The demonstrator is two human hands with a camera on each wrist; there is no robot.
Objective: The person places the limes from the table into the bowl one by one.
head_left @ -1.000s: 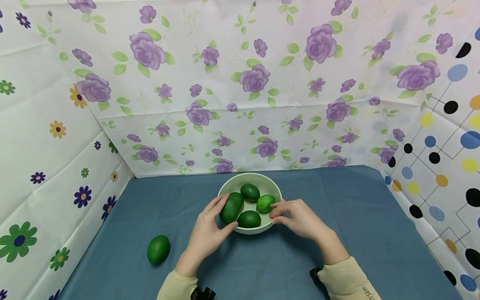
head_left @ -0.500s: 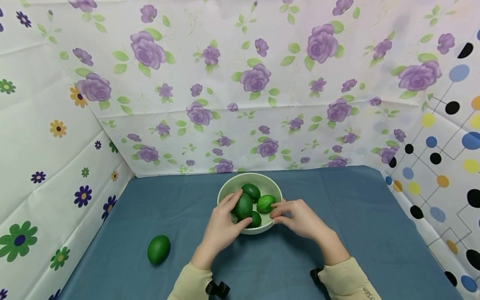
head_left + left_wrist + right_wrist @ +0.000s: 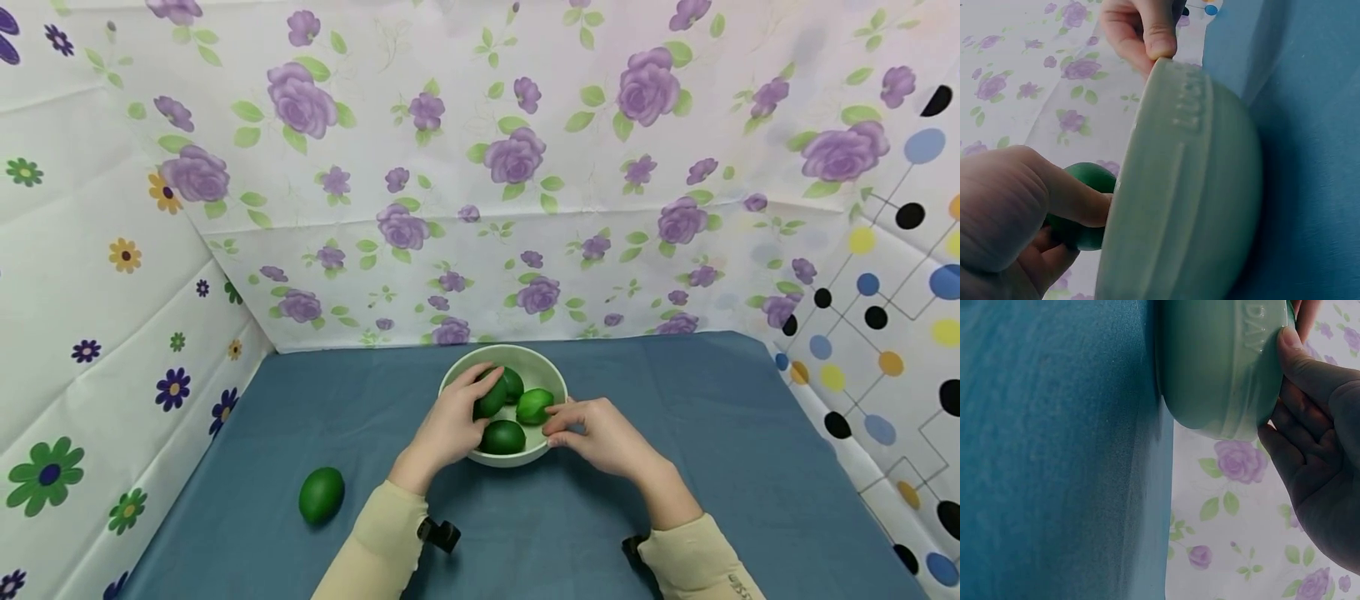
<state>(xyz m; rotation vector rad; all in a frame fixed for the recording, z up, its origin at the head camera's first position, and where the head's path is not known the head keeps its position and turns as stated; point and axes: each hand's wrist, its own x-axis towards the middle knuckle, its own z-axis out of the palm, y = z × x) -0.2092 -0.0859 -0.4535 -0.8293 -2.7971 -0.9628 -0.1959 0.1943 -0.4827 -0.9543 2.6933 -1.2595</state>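
Note:
A pale green bowl (image 3: 525,354) stands on the blue cloth with several green limes in it. My left hand (image 3: 450,421) reaches over its near left side and grips a dark green lime (image 3: 489,402); in the left wrist view this lime (image 3: 1089,178) shows partly above the rim, between thumb and fingers. Another dark lime (image 3: 503,437) lies at the front of the bowl, one (image 3: 513,385) at the back, and a brighter lime (image 3: 535,407) to the right. With thumb and fingers, my right hand (image 3: 588,429) pinches the bowl's right rim; the right wrist view shows the thumb (image 3: 1291,344) against the outside.
A single dark green lime (image 3: 322,496) lies on the blue cloth (image 3: 540,533) left of the bowl. Patterned cloth walls rise around: purple roses (image 3: 405,225) behind, small flowers (image 3: 172,389) at left, coloured dots (image 3: 876,317) at right.
My left hand has carried the gripped lime from the bowl's left side rightward and farther back inside the bowl. My right hand stays on the rim.

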